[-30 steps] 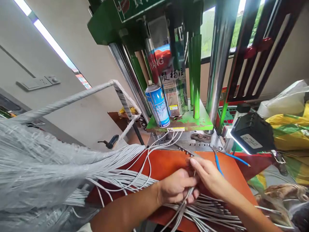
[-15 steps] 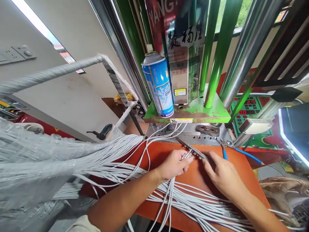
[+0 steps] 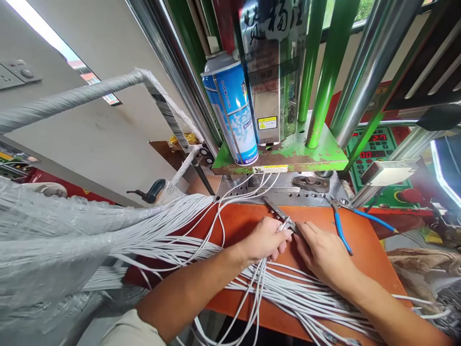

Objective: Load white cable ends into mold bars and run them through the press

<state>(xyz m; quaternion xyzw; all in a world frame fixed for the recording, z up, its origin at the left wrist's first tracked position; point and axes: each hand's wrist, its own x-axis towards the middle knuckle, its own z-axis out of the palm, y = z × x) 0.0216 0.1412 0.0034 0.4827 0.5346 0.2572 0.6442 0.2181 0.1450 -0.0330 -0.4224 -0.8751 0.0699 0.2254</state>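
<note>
My closed left hand (image 3: 264, 239) pinches thin white cables (image 3: 258, 288) against a slotted steel bar (image 3: 276, 211), lying diagonally, upper left to lower right, mid-frame; my right hand (image 3: 322, 252) seems half-curled at its lower end, hard to tell.

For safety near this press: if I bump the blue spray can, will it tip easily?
Probably yes: the spray can stands tall and narrow, close to the front edge of the green plate. Its round body would likely roll if it fell.
</note>
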